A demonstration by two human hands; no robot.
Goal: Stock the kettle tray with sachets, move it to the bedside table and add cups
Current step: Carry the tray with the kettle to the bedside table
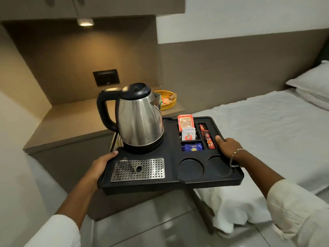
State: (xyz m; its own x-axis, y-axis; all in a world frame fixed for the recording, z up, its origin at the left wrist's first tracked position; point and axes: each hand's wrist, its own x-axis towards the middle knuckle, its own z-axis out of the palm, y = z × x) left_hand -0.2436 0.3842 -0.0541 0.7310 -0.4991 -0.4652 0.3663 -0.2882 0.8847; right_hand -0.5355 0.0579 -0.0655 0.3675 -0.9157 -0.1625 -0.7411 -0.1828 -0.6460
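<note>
I hold a black kettle tray [170, 154] in the air in front of the bedside table [74, 120]. My left hand [101, 162] grips its left edge and my right hand [227, 147] grips its right edge. A steel kettle [138, 116] with a black handle stands on the tray's back left. The compartments hold an orange tea sachet [185, 122], a white sachet [188, 134], a blue sachet [193, 147] and a red stick sachet [208, 137]. Two round cup wells [191, 169] at the front right are empty. A perforated metal drip plate [138, 169] sits front left.
A yellow woven basket [168, 100] with small packets stands at the back of the bedside table, partly behind the kettle. A black wall socket panel [106, 77] is above it. The bed [267, 132] with white sheets and pillows [311, 81] lies to the right.
</note>
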